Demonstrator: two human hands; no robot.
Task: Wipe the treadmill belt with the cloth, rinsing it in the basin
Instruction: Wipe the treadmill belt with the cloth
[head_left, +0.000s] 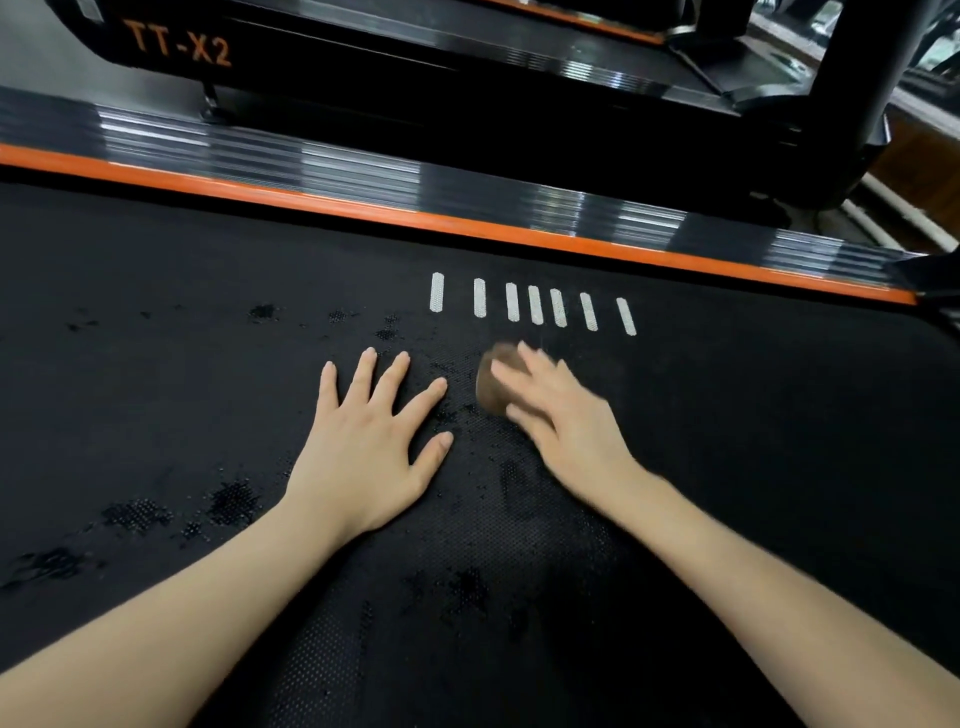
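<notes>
Two bare forearms, no sleeves visible. Left hand (371, 441) and right hand (563, 415): no rings, gloves or wristbands behind the fingers (395, 371).

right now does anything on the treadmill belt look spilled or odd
Dark wet patches and droplets are scattered over the treadmill belt, mostly near the left hand and closer to the camera. That fits wiping: the right hand presses a small brown cloth there. No damage shows.

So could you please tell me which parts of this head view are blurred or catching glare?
Head view: the right hand and the brown cloth under it are motion-blurred; the left hand is sharp, flat on the belt; bright glare streaks the side rail; wide-angle distortion bends the edges.
</notes>
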